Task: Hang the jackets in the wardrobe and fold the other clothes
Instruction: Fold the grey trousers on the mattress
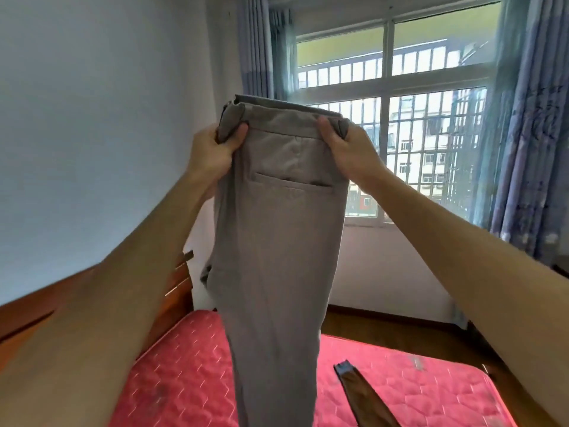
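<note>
While the grey trousers (278, 229) are held up by the waistband above the pink mattress (172, 371), one back pocket is shown and the legs hang together | waistband corners are gripped by left hand (212, 149) and right hand (348, 149) | brown garment (363, 399) is laid beside the hanging legs; wooden floor (385, 325) is seen beyond the mattress edge

A home bedroom: a pink quilted mattress (184, 365) is lying on a wooden bed frame (172, 291) against a pale wall (92, 118). Blue curtains (529, 149) are hanging beside a barred window (385, 118), with apartment blocks showing outside.
</note>
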Available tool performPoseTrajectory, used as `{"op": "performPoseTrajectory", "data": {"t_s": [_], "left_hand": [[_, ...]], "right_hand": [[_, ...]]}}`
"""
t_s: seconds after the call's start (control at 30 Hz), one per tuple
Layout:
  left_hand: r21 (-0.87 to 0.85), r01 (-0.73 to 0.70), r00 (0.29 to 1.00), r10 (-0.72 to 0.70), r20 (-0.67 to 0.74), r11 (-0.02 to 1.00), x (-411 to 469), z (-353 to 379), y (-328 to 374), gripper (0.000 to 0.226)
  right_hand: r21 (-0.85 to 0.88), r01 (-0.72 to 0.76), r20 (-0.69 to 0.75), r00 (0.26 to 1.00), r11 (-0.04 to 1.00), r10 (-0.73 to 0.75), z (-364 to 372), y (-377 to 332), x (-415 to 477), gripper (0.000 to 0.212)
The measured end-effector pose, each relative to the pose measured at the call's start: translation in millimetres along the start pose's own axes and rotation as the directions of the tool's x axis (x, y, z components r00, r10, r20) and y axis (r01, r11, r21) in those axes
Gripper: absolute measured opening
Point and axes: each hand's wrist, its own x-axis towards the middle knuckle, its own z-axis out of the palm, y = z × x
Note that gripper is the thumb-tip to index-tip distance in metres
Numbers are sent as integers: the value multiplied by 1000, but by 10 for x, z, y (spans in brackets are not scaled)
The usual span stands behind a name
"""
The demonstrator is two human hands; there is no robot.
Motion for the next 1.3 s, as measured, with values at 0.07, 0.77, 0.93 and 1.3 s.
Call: {"op": "performPoseTrajectory", "data": {"t_s": [0.07,0.77,0.93,1.3], "left_hand": [[49,-27,999,26,25,998,-303,-145,62,17],[457,637,486,-784,386,620,-7503,-1140,-1186,43],[456,736,335,-855,396,500,-8334,-1187,-771,44],[570,720,306,-918,252,396,-8849,-1161,-772,49]], "right_hand": [[25,-7,25,1000,1000,6,26,22,-242,44],[-284,-608,606,486,742,630,-650,973,-7284,59],[-368,-580,653,395,727,646,-953,774,-8135,54],[-453,-507,660,361,733,658,-889,760,-8861,39]]}}
